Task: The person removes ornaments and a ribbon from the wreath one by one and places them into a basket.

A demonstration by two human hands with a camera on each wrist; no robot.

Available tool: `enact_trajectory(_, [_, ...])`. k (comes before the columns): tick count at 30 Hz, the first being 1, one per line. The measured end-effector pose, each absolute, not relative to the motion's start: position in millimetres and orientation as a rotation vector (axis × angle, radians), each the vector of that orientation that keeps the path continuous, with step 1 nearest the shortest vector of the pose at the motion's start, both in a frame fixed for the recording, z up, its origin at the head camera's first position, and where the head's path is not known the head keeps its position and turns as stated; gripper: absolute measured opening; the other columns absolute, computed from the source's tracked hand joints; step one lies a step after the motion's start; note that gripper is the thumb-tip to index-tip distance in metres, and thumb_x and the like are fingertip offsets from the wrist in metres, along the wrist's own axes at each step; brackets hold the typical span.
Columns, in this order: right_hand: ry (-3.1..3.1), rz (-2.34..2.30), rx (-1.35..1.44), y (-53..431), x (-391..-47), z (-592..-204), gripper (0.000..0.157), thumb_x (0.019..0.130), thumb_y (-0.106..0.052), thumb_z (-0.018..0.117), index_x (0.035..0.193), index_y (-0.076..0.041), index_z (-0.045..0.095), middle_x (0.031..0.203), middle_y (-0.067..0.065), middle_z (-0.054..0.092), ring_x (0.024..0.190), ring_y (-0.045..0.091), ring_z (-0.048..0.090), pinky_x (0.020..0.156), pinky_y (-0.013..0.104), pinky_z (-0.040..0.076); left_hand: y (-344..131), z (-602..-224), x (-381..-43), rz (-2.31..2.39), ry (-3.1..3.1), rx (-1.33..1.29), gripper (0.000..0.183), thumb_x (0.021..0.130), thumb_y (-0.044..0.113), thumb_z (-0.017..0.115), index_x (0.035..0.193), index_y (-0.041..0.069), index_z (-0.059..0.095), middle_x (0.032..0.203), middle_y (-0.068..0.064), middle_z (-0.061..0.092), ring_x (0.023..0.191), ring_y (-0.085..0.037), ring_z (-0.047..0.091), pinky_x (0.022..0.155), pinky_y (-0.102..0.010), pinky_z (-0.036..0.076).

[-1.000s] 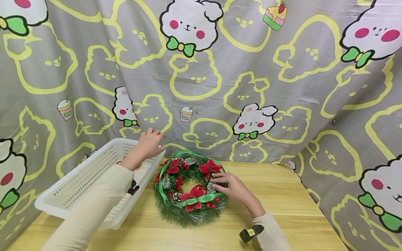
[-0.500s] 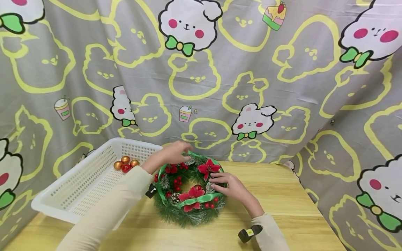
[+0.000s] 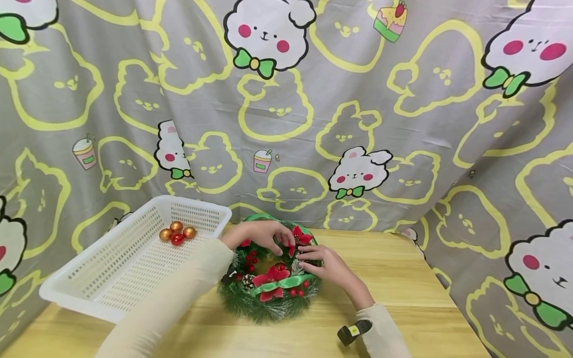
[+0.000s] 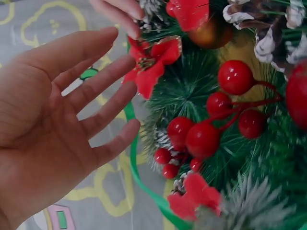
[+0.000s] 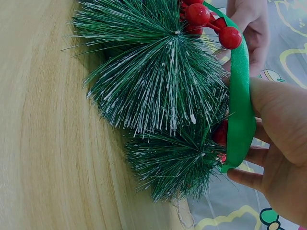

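Note:
A green Christmas wreath (image 3: 268,311) with red poinsettias, berries, frosted pine cones and a loose green ribbon (image 3: 279,285) lies on the table. Over its back part hovers my left hand (image 3: 264,235), fingers spread loosely. The left wrist view shows that palm bare, beside a red poinsettia (image 4: 148,67). A gold ball (image 4: 211,33) sits among the needles there. My right hand (image 3: 330,264) rests at the wreath's right side, fingers extended over the greenery. Seen from the right wrist, its fingers (image 5: 245,177) pass behind the ribbon's edge; the contact there is partly hidden.
To the left stands a white perforated plastic basket (image 3: 89,293), with several gold balls (image 3: 190,232) and a red ball (image 3: 177,239) at its far end. A grey patterned curtain (image 3: 286,189) hangs behind the wooden table (image 3: 394,278).
My left hand has moved right from above the basket's far end to over the wreath, uncovering the balls in the basket. The right hand has stayed at the wreath's right side.

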State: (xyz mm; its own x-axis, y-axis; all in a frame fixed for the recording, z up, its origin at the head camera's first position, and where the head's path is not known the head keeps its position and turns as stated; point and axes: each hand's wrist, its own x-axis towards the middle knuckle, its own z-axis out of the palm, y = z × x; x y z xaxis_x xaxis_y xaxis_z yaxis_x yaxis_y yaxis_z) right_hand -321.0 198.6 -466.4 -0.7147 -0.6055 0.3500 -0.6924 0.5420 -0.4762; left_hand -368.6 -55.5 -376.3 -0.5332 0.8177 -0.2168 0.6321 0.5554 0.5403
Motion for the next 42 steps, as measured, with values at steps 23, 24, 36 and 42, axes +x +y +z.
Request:
enact_trajectory(23, [-2.638,0.901,1.105,198.5,-323.2,-468.7,0.027,0.098,-0.026,0.069,0.120,-0.013,0.077,0.135,0.011,0.068,0.127,0.034,0.062,0.102,0.054,0.050,-33.4,-387.3,-390.8,0.212,2.103,0.866,0.043,0.098,0.008,0.066,0.140,0.014,0.061,0.136,-0.004,0.065,0.127,-0.017,0.060,0.106,-0.032,0.049])
enact_trajectory(24, [-2.635,0.895,1.107,198.6,-323.2,-468.8,0.027,0.098,-0.026,0.069,0.120,-0.013,0.077,0.135,0.012,0.068,0.126,0.034,0.062,0.102,0.054,0.050,-33.1,-388.1,-391.4,0.209,2.096,0.858,0.042,0.098,0.008,0.066,0.140,0.014,0.061,0.136,-0.004,0.065,0.127,-0.017,0.060,0.106,-0.032,0.049])
enact_trajectory(36, [-2.626,0.863,1.111,198.3,-324.2,-469.6,0.027,0.099,-0.027,0.068,0.120,-0.014,0.077,0.134,0.011,0.069,0.125,0.033,0.063,0.101,0.054,0.050,-26.8,-395.0,-393.2,0.163,2.046,0.836,0.039,0.101,0.007,0.059,0.139,0.013,0.061,0.143,-0.009,0.060,0.136,-0.022,0.054,0.114,-0.038,0.043])
enact_trajectory(42, [-2.633,0.872,1.103,197.8,-323.4,-468.4,0.027,0.098,-0.026,0.069,0.120,-0.013,0.077,0.135,0.011,0.068,0.125,0.034,0.063,0.102,0.054,0.050,-27.0,-398.4,-395.4,0.186,2.024,0.785,0.042,0.100,0.008,0.059,0.142,0.015,0.059,0.146,-0.009,0.058,0.139,-0.023,0.051,0.119,-0.043,0.038])
